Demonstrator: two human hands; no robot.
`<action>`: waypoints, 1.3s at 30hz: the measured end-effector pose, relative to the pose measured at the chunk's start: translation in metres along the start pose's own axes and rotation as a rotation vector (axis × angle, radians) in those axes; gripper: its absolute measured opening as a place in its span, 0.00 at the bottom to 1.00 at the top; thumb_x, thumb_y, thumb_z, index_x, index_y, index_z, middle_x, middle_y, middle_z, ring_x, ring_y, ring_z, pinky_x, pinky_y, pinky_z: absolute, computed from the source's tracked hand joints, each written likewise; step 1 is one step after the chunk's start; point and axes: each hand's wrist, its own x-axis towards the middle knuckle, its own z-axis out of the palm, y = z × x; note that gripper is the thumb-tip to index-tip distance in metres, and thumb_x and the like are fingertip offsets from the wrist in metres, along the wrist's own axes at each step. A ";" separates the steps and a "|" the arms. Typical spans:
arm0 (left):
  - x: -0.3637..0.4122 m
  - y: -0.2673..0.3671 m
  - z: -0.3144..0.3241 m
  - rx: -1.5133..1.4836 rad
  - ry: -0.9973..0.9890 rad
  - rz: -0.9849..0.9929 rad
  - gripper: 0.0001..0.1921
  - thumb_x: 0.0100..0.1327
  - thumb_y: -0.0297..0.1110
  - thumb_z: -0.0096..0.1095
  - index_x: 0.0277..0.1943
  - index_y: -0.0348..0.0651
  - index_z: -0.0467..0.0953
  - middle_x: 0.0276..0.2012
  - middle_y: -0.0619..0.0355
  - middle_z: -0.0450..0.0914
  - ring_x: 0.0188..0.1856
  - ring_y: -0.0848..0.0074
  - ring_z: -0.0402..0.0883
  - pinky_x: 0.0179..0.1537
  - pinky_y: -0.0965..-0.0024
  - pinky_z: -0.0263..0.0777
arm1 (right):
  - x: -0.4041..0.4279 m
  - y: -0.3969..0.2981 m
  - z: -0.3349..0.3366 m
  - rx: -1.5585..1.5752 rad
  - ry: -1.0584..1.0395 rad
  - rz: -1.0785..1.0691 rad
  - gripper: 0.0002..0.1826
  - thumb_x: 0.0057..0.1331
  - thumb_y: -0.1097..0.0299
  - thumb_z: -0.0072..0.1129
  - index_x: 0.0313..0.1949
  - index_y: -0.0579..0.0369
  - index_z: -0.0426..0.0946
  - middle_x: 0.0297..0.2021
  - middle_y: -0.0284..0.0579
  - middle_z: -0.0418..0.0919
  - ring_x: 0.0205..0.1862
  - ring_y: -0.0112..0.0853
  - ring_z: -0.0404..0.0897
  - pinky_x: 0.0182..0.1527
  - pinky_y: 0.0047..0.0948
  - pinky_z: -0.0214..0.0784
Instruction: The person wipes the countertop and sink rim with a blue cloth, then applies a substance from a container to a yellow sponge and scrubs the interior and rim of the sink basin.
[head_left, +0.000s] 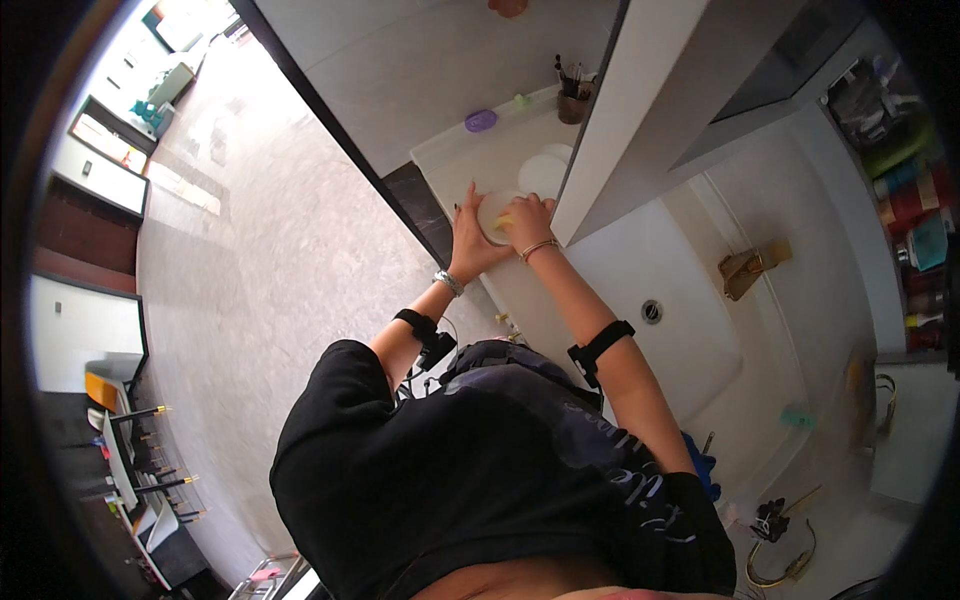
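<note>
My left hand (474, 238) is curled round the left side of a round white container (489, 206) at the left end of a white washbasin counter (457, 161). My right hand (527, 225) holds a small yellow thing (502, 223) inside the container's opening; its kind is not clear. Just beyond the hands, one or two white round items (543, 174), like lids or dishes, lie on the counter, partly hidden by the cabinet edge.
A purple oval item (481, 121) and a brown cup of brushes (573, 109) stand along the back. A white cabinet edge (622, 127) juts out beside my right hand. The basin (637, 262) with its drain (652, 311) and a gold faucet (742, 271) lie to the right.
</note>
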 end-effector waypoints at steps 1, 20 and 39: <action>-0.001 0.001 0.001 -0.003 -0.008 0.004 0.66 0.34 0.50 0.79 0.71 0.39 0.39 0.58 0.51 0.68 0.63 0.61 0.64 0.67 0.46 0.42 | -0.001 0.000 -0.001 0.018 -0.029 -0.007 0.07 0.50 0.64 0.64 0.31 0.37 0.85 0.36 0.32 0.81 0.43 0.34 0.74 0.48 0.42 0.55; -0.027 0.060 0.010 0.153 -0.069 0.498 0.47 0.47 0.49 0.75 0.65 0.42 0.53 0.65 0.43 0.56 0.68 0.48 0.51 0.64 0.46 0.43 | -0.108 0.151 -0.240 1.330 -0.255 0.741 0.18 0.63 0.64 0.61 0.50 0.61 0.76 0.38 0.35 0.80 0.41 0.20 0.77 0.43 0.21 0.69; -0.047 0.097 0.036 0.060 -0.704 0.641 0.24 0.58 0.34 0.61 0.58 0.48 0.68 0.63 0.57 0.63 0.68 0.55 0.55 0.62 0.47 0.51 | -0.263 0.245 -0.285 -0.665 -0.700 0.735 0.10 0.60 0.67 0.59 0.41 0.51 0.80 0.47 0.42 0.78 0.54 0.36 0.73 0.63 0.36 0.58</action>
